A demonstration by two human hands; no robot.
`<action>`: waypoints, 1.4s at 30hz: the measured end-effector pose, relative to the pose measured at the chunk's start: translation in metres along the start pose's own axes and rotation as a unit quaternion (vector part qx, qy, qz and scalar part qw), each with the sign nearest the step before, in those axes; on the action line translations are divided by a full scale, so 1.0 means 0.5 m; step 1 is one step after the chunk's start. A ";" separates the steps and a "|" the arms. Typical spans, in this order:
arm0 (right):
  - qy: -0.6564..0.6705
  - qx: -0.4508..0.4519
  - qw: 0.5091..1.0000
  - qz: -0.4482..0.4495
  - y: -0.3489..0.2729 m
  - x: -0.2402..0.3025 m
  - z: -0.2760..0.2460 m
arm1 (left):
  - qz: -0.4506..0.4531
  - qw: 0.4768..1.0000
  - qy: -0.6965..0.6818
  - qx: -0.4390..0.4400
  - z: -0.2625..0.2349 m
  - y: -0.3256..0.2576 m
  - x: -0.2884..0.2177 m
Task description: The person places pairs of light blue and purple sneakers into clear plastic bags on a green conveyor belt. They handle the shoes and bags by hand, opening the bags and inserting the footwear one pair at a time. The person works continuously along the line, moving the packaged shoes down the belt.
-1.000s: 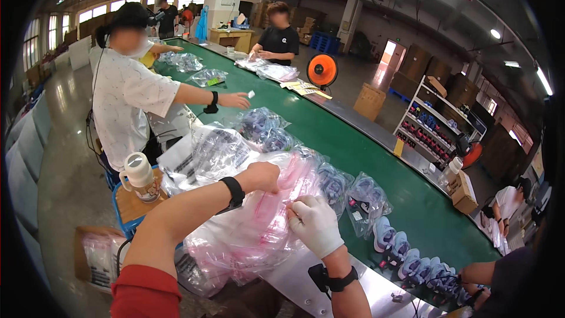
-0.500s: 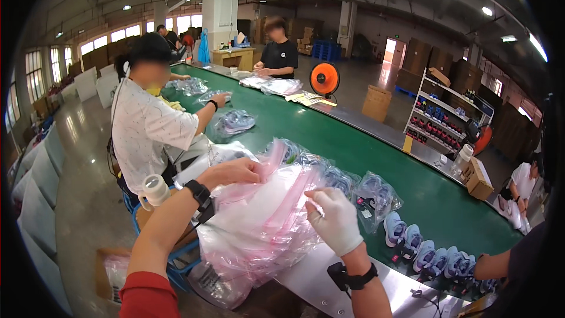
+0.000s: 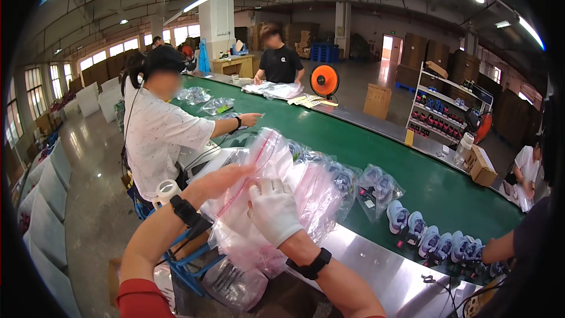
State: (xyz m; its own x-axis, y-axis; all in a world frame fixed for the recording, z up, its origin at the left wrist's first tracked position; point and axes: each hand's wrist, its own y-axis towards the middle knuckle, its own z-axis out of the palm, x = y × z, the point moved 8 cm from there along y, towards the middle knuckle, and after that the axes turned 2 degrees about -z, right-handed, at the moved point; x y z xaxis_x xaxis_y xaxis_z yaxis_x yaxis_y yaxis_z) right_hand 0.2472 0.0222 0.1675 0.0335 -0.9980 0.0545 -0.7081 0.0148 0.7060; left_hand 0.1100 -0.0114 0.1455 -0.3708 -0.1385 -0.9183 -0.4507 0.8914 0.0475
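My bare left hand (image 3: 226, 181) is closed on a clear plastic zip bag (image 3: 232, 199) with a pink-red strip along its edge. My right hand (image 3: 275, 209), in a white glove, sits close beside it with fingers curled against the same bag. Part of the bag's edge is hidden behind the glove. Beneath and to the right spreads a pile of similar pink-edged bags (image 3: 315, 191), hanging over the metal table edge. Beyond the pile lie bagged shoes (image 3: 379, 185) on the green conveyor belt (image 3: 353, 144).
Unbagged blue-grey sneakers (image 3: 429, 240) stand in a row on the right, where another person's arm (image 3: 500, 248) reaches in. On the left a co-worker in a white shirt (image 3: 159, 123) stretches an arm over the belt. A white bottle (image 3: 166, 191) stands near my left forearm.
My right hand has moved left from the pile's right side to beside my left hand, its fingers now on the bag. The co-worker's bagged shoes have shifted away along the belt.
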 end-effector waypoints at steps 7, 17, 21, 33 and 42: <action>0.113 -0.009 0.993 -0.037 -0.025 0.011 -0.017 | -0.132 0.987 0.086 -0.030 -0.041 0.001 0.010; 0.244 -0.049 0.962 0.110 -0.113 -0.165 -0.129 | 0.089 0.955 0.165 -0.228 -0.071 0.090 -0.120; 0.238 -0.057 0.957 0.156 -0.150 -0.208 -0.158 | 0.096 0.938 0.220 -0.250 -0.051 0.141 -0.212; 0.336 -0.103 0.906 0.236 -0.229 -0.257 -0.231 | 0.245 0.931 -0.016 -0.270 -0.013 0.227 -0.511; 0.564 -0.213 0.740 0.297 -0.384 -0.345 -0.352 | 0.275 0.959 0.017 0.069 0.432 0.106 -0.563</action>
State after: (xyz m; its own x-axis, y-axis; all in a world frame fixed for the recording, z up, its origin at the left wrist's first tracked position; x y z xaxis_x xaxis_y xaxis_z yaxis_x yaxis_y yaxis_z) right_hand 0.5015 0.2026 0.1470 0.5440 -0.1237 0.8299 -0.5557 0.6881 0.4667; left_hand 0.3658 0.1678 0.3217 -0.5482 0.3574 -0.7561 -0.0689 0.8817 0.4667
